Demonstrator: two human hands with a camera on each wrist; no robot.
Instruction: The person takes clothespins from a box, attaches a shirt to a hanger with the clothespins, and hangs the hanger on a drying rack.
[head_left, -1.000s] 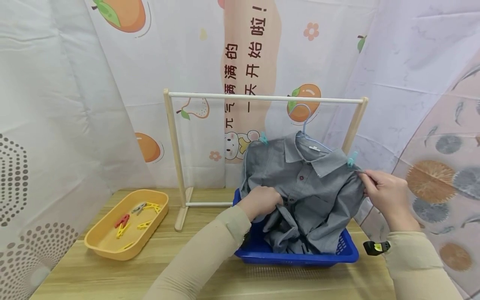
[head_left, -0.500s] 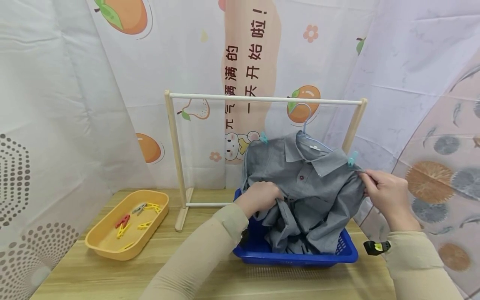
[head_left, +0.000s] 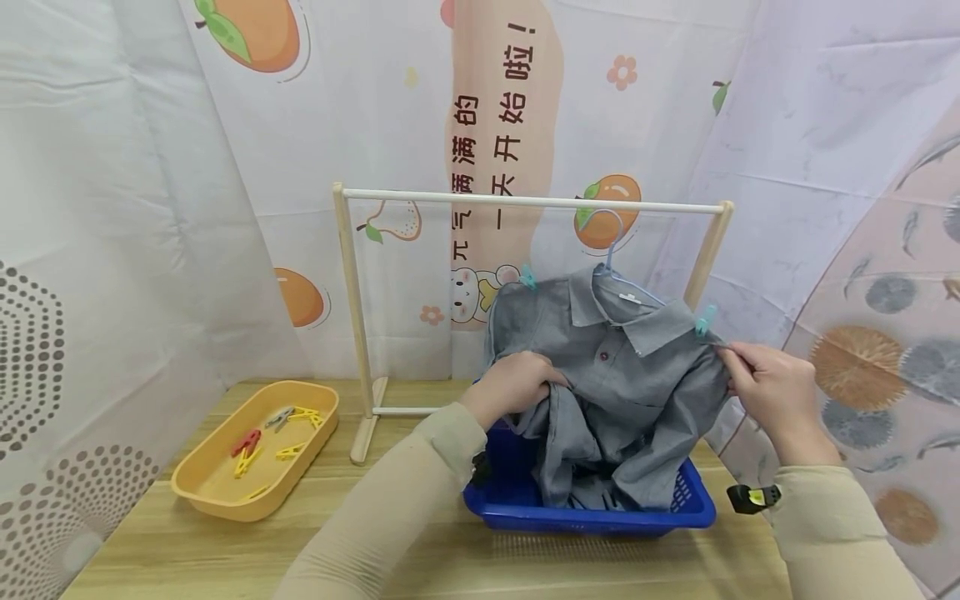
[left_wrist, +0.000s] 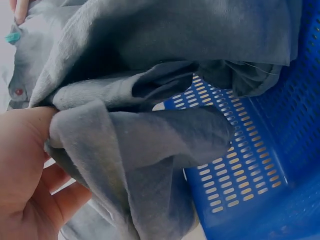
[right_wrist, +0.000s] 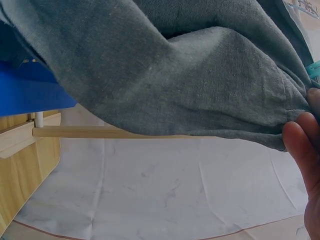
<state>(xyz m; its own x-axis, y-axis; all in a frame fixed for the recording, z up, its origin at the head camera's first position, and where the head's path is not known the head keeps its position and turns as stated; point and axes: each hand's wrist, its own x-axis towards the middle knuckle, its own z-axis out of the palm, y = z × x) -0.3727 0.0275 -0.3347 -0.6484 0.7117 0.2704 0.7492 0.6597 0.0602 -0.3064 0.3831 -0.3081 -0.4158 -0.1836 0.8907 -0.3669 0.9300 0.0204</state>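
Observation:
A grey button-up shirt sits on a light blue hanger, with a teal clothespin at one shoulder and another teal clothespin at the other. Its lower part droops into a blue basket. My left hand grips the shirt's front in the head view; the left wrist view shows folded cloth between thumb and fingers. My right hand pinches the shirt by the shoulder beside the clothespin, and the fingers hold the cloth's edge in the right wrist view.
A wooden rack with a white top rail stands behind the shirt; the hanger's hook is near that rail. On the table's left lies a yellow tray with several clothespins. Printed curtains surround the wooden table.
My left hand has shifted slightly left and up with the shirt front, opening the fold and baring more of the basket's left side. The right hand keeps its place.

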